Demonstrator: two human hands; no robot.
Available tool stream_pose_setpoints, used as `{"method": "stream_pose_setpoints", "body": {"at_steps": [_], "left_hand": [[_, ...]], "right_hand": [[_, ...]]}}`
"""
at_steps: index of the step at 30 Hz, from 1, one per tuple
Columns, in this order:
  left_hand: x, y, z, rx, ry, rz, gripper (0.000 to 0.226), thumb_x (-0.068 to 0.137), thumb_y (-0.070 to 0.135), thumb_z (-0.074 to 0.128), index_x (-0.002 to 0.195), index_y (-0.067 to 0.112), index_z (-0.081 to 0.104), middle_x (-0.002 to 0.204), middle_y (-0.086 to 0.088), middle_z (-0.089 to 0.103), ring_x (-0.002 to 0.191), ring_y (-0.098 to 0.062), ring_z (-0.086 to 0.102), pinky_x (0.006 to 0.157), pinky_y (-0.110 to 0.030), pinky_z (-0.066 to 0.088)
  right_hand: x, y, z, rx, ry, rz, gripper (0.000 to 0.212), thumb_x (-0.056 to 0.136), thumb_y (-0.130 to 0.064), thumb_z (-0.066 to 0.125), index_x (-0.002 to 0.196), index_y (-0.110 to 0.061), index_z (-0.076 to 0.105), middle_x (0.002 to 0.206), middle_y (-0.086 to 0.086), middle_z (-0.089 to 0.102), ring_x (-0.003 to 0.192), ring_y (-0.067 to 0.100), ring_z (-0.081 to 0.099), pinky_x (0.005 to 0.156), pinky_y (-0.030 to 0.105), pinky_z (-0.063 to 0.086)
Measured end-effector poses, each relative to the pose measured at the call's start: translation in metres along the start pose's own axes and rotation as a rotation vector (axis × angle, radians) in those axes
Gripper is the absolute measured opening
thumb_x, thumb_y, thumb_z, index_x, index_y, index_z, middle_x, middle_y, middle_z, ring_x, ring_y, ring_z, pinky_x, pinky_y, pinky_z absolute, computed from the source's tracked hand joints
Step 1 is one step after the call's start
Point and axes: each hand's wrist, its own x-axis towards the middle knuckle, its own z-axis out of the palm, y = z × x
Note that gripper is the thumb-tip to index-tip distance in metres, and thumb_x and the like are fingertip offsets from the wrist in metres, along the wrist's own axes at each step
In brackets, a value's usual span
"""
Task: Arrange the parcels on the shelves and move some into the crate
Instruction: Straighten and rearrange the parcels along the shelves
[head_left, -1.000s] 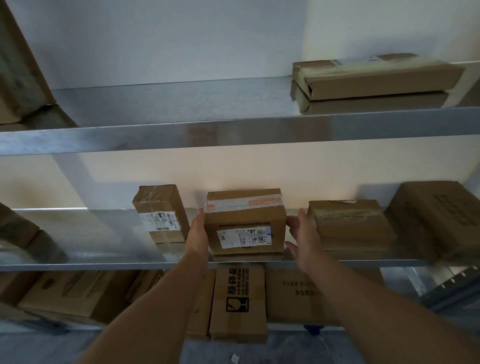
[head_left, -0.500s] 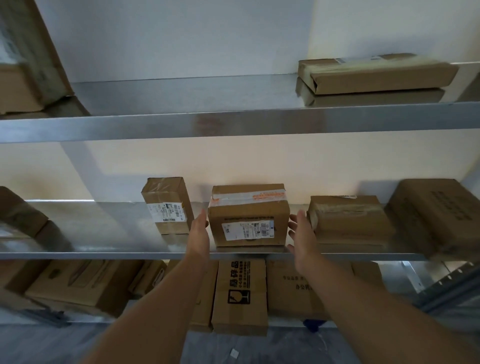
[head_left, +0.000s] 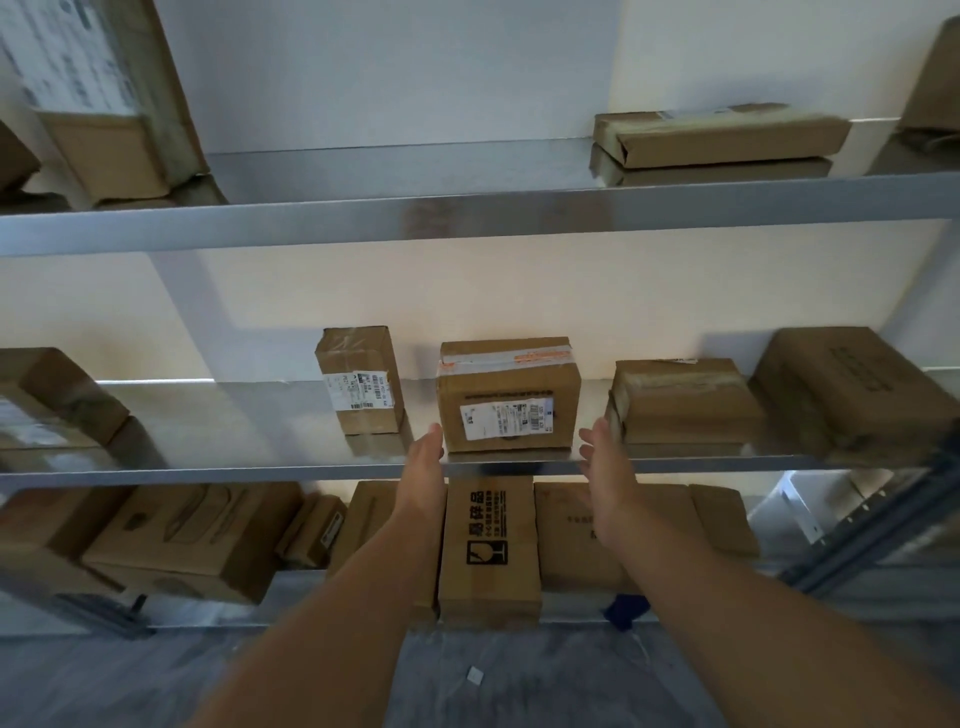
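Observation:
A brown cardboard parcel (head_left: 508, 395) with a white label and taped top stands near the front edge of the middle metal shelf (head_left: 208, 474). My left hand (head_left: 423, 470) is just below its left bottom corner, fingers straight, apart from it or barely touching. My right hand (head_left: 605, 465) hovers off its right side with fingers straight, holding nothing. A small upright parcel (head_left: 360, 379) stands to the left, and a flat wrapped parcel (head_left: 683, 400) lies to the right.
A big box (head_left: 852, 387) fills the middle shelf's right end, another (head_left: 52, 400) its left end. The top shelf (head_left: 467, 213) carries a long flat parcel (head_left: 719, 137) and a tall box (head_left: 104, 98). Several cartons, one marked fragile (head_left: 488, 545), crowd the bottom shelf.
Both hands gripped the labelled parcel's sides a second ago; they have let go and drawn back toward me. The parcel stays on the middle shelf.

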Motion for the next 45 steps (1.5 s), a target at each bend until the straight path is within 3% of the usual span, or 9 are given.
{"method": "stream_pose_setpoints", "body": {"at_steps": [4, 5, 6, 7, 9, 16, 23, 34, 45], "left_hand": [[-0.025, -0.012, -0.007, 0.137, -0.021, 0.081, 0.052, 0.102, 0.053, 0.039, 0.147, 0.027, 0.042, 0.148, 0.000, 0.047, 0.134, -0.020, 0.042, 0.104, -0.038, 0.031], [-0.031, -0.015, -0.008, 0.177, -0.020, 0.103, 0.050, 0.103, 0.049, 0.041, 0.147, 0.027, 0.042, 0.149, 0.001, 0.046, 0.136, -0.021, 0.041, 0.107, -0.039, 0.032], [-0.037, -0.020, -0.009, 0.218, -0.024, 0.125, 0.047, 0.103, 0.046, 0.043, 0.147, 0.029, 0.042, 0.150, 0.002, 0.046, 0.137, -0.020, 0.040, 0.108, -0.039, 0.033], [-0.042, -0.024, -0.008, 0.259, -0.034, 0.150, 0.046, 0.103, 0.044, 0.044, 0.147, 0.031, 0.043, 0.149, 0.004, 0.046, 0.137, -0.019, 0.041, 0.107, -0.039, 0.034], [-0.049, -0.031, -0.006, 0.350, -0.062, 0.182, 0.043, 0.102, 0.043, 0.045, 0.144, 0.034, 0.045, 0.148, 0.004, 0.047, 0.135, -0.018, 0.043, 0.104, -0.038, 0.036], [-0.055, -0.037, 0.009, 0.580, -0.137, 0.266, 0.049, 0.101, 0.041, 0.050, 0.148, 0.036, 0.038, 0.152, 0.003, 0.042, 0.135, -0.019, 0.043, 0.090, -0.024, 0.044], [-0.053, -0.034, 0.055, 0.705, -0.222, 0.303, 0.050, 0.101, 0.040, 0.051, 0.149, 0.035, 0.039, 0.155, 0.002, 0.039, 0.139, -0.022, 0.039, 0.112, -0.040, 0.037], [-0.022, -0.011, 0.185, 0.673, -0.286, 0.330, 0.053, 0.100, 0.044, 0.051, 0.150, 0.032, 0.038, 0.157, -0.001, 0.036, 0.142, -0.023, 0.036, 0.116, -0.044, 0.033], [0.028, 0.008, 0.277, 0.530, -0.070, 0.142, 0.059, 0.097, 0.054, 0.048, 0.150, 0.034, 0.035, 0.154, 0.000, 0.039, 0.133, -0.025, 0.044, 0.107, -0.047, 0.040]], "right_hand": [[-0.030, 0.012, -0.005, -0.186, -0.036, -0.081, 0.039, 0.109, -0.045, 0.034, 0.135, -0.023, 0.053, 0.122, 0.000, 0.059, 0.127, 0.023, 0.049, 0.108, 0.038, 0.035], [-0.036, 0.015, -0.007, -0.293, -0.046, -0.125, 0.040, 0.110, -0.042, 0.034, 0.136, -0.021, 0.055, 0.106, -0.017, 0.034, 0.123, 0.023, 0.052, 0.101, 0.036, 0.037], [-0.041, 0.021, -0.009, -0.412, -0.054, -0.175, 0.039, 0.110, -0.040, 0.034, 0.131, -0.018, 0.058, 0.135, 0.017, 0.050, 0.117, 0.022, 0.056, 0.094, 0.034, 0.040], [-0.045, 0.027, -0.011, -0.511, -0.057, -0.223, 0.034, 0.110, -0.039, 0.034, 0.116, -0.022, 0.062, 0.099, -0.001, 0.060, 0.104, 0.018, 0.059, 0.086, 0.031, 0.042], [-0.051, 0.039, -0.018, -0.642, -0.052, -0.292, 0.030, 0.109, -0.039, 0.035, 0.091, -0.032, 0.057, 0.086, -0.008, 0.058, 0.085, 0.010, 0.057, 0.079, 0.029, 0.045], [-0.075, 0.036, -0.045, -0.883, -0.084, -0.339, 0.050, 0.109, -0.042, 0.039, 0.154, -0.022, 0.041, 0.158, 0.002, 0.043, 0.146, 0.020, 0.039, 0.119, 0.040, 0.030], [-0.053, 0.030, -0.081, -0.958, 0.003, -0.384, 0.049, 0.106, -0.048, 0.042, 0.151, -0.028, 0.046, 0.159, -0.001, 0.043, 0.145, 0.018, 0.040, 0.120, 0.040, 0.031], [0.023, -0.023, -0.166, -0.865, 0.071, -0.398, 0.051, 0.105, -0.050, 0.043, 0.151, -0.027, 0.047, 0.157, -0.001, 0.044, 0.143, 0.020, 0.043, 0.119, 0.042, 0.035], [0.122, -0.074, -0.237, -0.905, 0.043, -0.395, 0.054, 0.105, -0.053, 0.039, 0.153, -0.029, 0.043, 0.157, -0.001, 0.042, 0.141, 0.020, 0.044, 0.114, 0.047, 0.041]]}}
